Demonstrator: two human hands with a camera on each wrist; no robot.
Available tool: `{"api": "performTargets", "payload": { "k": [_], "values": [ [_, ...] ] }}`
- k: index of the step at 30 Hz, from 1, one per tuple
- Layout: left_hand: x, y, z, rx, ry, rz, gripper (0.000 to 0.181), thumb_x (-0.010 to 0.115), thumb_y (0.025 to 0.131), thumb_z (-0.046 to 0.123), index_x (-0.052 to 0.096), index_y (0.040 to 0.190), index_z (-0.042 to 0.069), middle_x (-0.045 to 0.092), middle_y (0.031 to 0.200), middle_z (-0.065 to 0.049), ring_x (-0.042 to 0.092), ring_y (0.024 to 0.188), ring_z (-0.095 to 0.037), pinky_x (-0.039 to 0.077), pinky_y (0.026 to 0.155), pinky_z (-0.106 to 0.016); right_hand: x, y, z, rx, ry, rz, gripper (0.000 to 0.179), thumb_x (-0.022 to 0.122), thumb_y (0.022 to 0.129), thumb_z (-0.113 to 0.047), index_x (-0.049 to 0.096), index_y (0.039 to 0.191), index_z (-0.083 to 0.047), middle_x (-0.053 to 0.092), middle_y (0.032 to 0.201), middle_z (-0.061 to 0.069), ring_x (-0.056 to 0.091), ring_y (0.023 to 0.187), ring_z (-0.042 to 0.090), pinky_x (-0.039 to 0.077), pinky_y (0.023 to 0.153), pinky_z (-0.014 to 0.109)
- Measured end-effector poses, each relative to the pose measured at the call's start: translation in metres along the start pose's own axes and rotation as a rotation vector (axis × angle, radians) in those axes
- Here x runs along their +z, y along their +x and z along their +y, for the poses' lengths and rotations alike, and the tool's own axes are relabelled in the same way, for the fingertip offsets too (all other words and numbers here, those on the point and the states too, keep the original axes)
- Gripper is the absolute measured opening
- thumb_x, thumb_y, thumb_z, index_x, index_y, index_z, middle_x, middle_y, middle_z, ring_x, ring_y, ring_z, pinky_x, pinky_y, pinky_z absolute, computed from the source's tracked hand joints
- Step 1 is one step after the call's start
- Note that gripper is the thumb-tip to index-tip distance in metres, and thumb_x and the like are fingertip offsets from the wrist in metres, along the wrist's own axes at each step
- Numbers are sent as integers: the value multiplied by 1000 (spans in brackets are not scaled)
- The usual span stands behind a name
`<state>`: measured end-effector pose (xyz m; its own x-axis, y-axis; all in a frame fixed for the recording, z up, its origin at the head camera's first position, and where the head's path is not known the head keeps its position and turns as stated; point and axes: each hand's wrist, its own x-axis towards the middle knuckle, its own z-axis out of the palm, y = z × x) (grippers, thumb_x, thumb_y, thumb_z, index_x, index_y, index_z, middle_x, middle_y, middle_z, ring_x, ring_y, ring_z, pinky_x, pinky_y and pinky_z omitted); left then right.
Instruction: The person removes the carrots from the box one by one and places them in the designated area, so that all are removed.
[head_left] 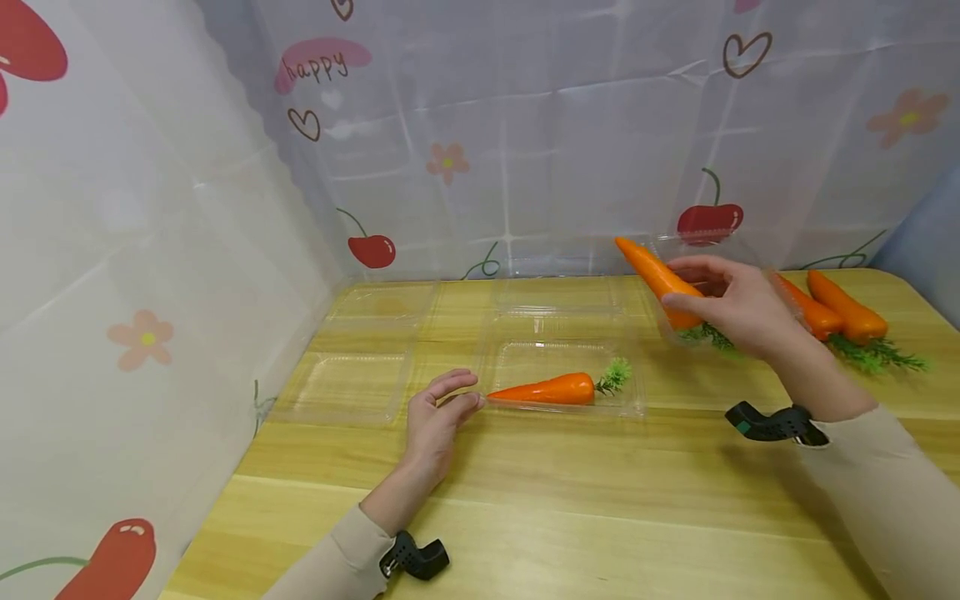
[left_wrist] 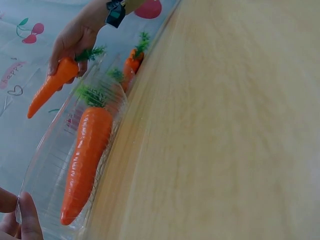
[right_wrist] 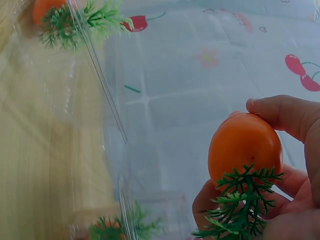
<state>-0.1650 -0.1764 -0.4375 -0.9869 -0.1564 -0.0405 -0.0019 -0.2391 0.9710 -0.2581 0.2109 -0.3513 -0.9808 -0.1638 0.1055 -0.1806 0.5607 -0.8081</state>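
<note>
My right hand (head_left: 731, 304) grips an orange carrot (head_left: 651, 271) by its thick end, raised above the table with the tip pointing up and left. Green leaves (right_wrist: 240, 200) hang below its blunt end in the right wrist view. My left hand (head_left: 435, 425) pinches the left front rim of a clear plastic box (head_left: 637, 400) between thumb and fingers (left_wrist: 30, 220). Inside that box lies another carrot (head_left: 551, 389), tip toward my left hand and leaves to the right. A further clear box (head_left: 667, 242) stands behind my right hand, partly hidden by it.
At the right, two carrots (head_left: 847, 308) with green tops lie side by side, one partly hidden by my right arm. Left of the middle box stands another clear box (head_left: 345, 408) with its lid raised. A patterned sheet (head_left: 525, 125) hangs along the table's back and left.
</note>
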Motion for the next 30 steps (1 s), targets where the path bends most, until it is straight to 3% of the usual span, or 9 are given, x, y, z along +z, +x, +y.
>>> {"api": "performTargets", "payload": {
  "k": [6,13,23,30],
  "values": [
    [0,0,1,2,-2,0,36,67,88,-9,63,122,-20,51,144,-23,68,82,-14,62,83,-25,-17,-4,10,24,-17,48,65,71,93,-53,53,146,-20,59,126,-4,58,95,-1,57,72,19],
    [-1,0,1,2,2,5,35,69,87,-9,64,120,-19,53,142,-22,68,81,-14,62,82,-25,-34,-5,27,38,39,97,62,72,95,-46,53,146,-15,55,111,-27,57,94,-5,57,71,14],
    [1,0,1,-6,0,0,35,69,86,-9,65,119,-19,53,142,-22,68,82,-14,62,83,-26,-63,-10,56,34,118,225,51,74,96,-29,57,143,-19,58,104,-32,58,88,-9,55,64,10],
    [1,-1,1,-6,-7,3,34,68,87,-10,65,119,-19,52,143,-22,68,83,-14,62,83,-26,-81,-13,80,127,52,286,54,68,97,-41,53,147,-28,48,105,-31,49,87,-9,51,63,7]
  ]
}}
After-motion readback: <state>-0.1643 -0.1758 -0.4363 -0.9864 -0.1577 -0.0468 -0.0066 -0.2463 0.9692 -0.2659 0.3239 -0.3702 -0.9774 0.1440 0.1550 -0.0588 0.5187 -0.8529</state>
